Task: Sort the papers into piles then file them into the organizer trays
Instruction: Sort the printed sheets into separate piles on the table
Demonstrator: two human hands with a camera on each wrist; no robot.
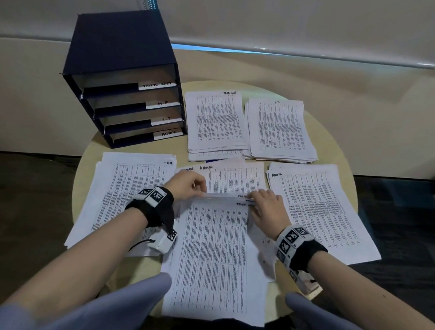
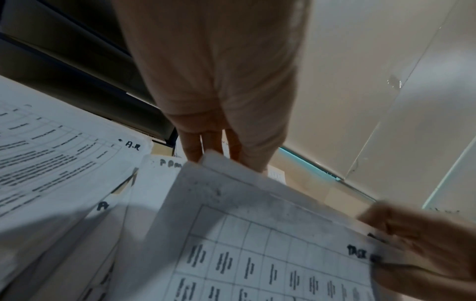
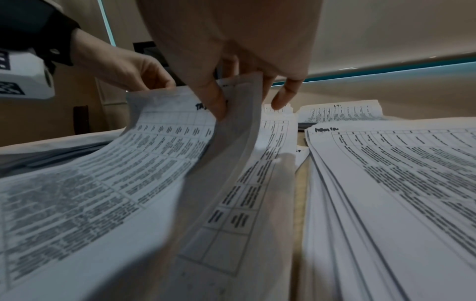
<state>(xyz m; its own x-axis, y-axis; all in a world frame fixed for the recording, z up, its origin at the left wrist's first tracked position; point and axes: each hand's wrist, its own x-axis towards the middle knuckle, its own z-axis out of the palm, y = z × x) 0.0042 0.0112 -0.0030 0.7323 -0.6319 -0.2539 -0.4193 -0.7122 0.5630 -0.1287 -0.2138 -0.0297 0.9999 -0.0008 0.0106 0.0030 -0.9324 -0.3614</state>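
A printed sheet marked "TASK" [image 1: 214, 253] curves up off the middle stack in front of me. My left hand [image 1: 189, 186] pinches its top left corner [image 2: 213, 160], and my right hand [image 1: 266, 205] pinches its top right corner [image 3: 226, 106] between thumb and fingers. Sorted piles lie around it: an "A.R" pile [image 1: 124, 197] at the left, an "ADMIN" pile [image 1: 320, 210] at the right, a "TASK LIST" pile [image 1: 216, 122] and an "I.T." pile [image 1: 280, 129] at the back. The dark blue organizer [image 1: 120, 66] with labelled trays stands at the back left.
Everything sits on a round, pale wooden table [image 1: 338, 151]. Another "ADMIN" sheet [image 1: 233, 178] lies just beyond my hands. A beige wall and a window blind [image 1: 294, 22] rise behind the table. Dark floor surrounds it.
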